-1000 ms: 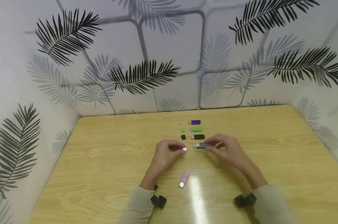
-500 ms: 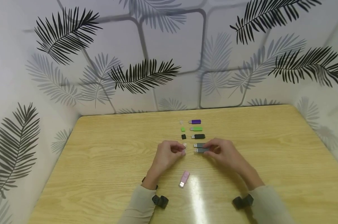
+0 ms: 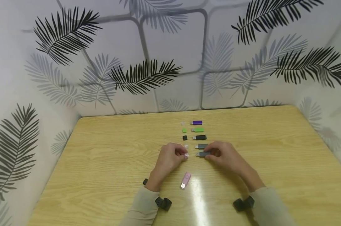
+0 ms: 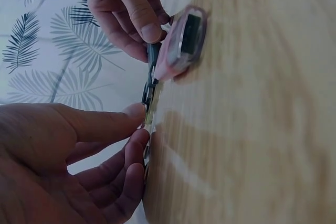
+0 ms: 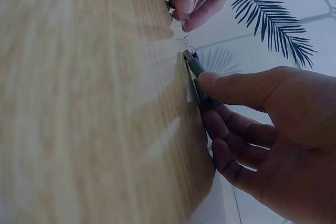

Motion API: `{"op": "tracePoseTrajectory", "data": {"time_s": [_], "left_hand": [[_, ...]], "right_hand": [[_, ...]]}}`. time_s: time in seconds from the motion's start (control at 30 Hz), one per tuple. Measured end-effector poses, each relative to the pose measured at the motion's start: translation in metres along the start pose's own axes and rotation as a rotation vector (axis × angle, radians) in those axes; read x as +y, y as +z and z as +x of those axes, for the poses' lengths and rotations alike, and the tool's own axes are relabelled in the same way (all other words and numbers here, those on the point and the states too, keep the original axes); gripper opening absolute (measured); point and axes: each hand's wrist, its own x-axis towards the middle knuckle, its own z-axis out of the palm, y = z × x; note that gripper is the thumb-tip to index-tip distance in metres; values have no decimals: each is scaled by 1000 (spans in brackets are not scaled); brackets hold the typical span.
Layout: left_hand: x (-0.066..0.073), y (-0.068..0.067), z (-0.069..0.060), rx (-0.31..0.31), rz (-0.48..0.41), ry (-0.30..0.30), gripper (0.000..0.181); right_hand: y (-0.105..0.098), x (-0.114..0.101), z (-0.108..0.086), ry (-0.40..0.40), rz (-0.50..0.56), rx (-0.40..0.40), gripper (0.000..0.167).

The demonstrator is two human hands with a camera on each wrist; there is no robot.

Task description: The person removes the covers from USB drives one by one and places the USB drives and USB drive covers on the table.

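Between thumb and fingers, my left hand [image 3: 170,159] pinches a small clear cap [image 3: 186,155] low over the table. My right hand [image 3: 224,155] pinches the rear end of a grey USB flash drive [image 3: 201,154], its metal plug pointing left toward that cap; the right wrist view shows the same grey drive [image 5: 195,69] under the thumb. Just behind it lies a second grey flash drive [image 3: 200,146], partly covered by the right fingers. A second clear cap [image 3: 186,146] lies beyond the left fingertips. Nearer the body, a pink flash drive [image 3: 185,180] lies slanted.
Farther back on the wooden table [image 3: 108,150] are a black flash drive [image 3: 200,137], a green one [image 3: 198,130] and a purple one [image 3: 197,122]. To their left sit a black cap [image 3: 185,137], a green cap [image 3: 184,130] and a clear cap [image 3: 183,123]. A patterned wall stands behind.
The right hand has brought its grey drive nearer the body, parting it from the other grey drive. The left hand has shifted slightly nearer too, and a clear cap behind it shows more.
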Motion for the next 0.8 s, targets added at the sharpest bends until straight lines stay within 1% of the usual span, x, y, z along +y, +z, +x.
{"op": "tracePoseTrajectory", "data": {"time_s": [0.13,0.47,0.63,0.8], "left_hand": [[1,1,0,-1,22,4,8],[3,5,0,7,45,-37,10],[3,4,0,8,47,-36,11],[2,5,0,13,44,-22,11]], "right_hand": [[-1,-2,0,-5,-18,-1,15],[-2,-3,0,-22,-58,-7,14],[-3,-3,0,-17,-61,-13,15],[-3,-4,1,-21,-67,-15,15]]}}
